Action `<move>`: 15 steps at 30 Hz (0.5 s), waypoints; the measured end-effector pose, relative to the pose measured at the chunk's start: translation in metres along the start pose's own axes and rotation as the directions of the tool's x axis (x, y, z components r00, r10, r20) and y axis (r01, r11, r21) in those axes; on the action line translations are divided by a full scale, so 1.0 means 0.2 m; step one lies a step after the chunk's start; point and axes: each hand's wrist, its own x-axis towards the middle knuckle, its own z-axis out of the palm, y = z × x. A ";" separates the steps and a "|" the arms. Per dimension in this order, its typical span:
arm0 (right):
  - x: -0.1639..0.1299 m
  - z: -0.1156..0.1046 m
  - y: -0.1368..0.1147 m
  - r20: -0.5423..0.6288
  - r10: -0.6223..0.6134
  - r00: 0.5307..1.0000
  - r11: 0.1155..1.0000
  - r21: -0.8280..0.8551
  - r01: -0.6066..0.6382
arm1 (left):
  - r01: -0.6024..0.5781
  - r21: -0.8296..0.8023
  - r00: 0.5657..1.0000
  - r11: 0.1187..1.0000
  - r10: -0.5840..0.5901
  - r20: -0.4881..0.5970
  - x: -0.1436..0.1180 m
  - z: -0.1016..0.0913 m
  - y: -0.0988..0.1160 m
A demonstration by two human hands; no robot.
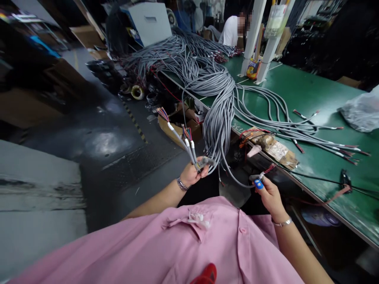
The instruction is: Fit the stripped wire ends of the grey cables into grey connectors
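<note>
My left hand is closed around several grey cables, whose white-wrapped ends fan out upward with coloured wires showing. Grey covers sit on some of its fingertips. My right hand pinches the end of one grey cable, where red and dark wires stick out. Blue tape is wrapped on the right thumb. From the table edge, a thick bundle of grey cables hangs down between my hands. The right hand is below and just off the green table's edge.
The green table carries loose grey cables, a taped cardboard piece and a plastic bag. White posts rise from it. An open cardboard box stands below. A person in white is at the far side.
</note>
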 end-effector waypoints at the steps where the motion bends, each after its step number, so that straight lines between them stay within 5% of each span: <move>1: 0.01 0.02 -0.02 0.018 -0.009 1.000 1.000 0.010 0.008 | 0.026 0.042 1.000 0.999 -0.026 0.002 0.01 0.03 -0.02; 5: 0.06 0.12 -0.17 0.099 -0.034 0.994 0.991 0.133 0.021 | 0.047 0.206 0.998 0.977 -0.055 0.031 0.05 0.19 -0.04; 10: 0.14 0.21 -0.43 0.151 -0.062 0.987 0.961 0.276 0.018 | 0.033 0.403 0.915 0.915 -0.189 0.355 0.06 0.36 0.01; 12: 0.16 0.23 -0.49 0.179 -0.100 0.979 0.961 0.274 0.048 | 0.039 0.449 0.929 0.893 -0.198 0.312 0.06 0.38 0.01; 15: 0.18 0.26 -0.49 0.115 -0.172 0.978 0.964 0.226 0.143 | 0.077 0.335 0.995 0.939 -0.095 0.038 0.04 0.37 0.00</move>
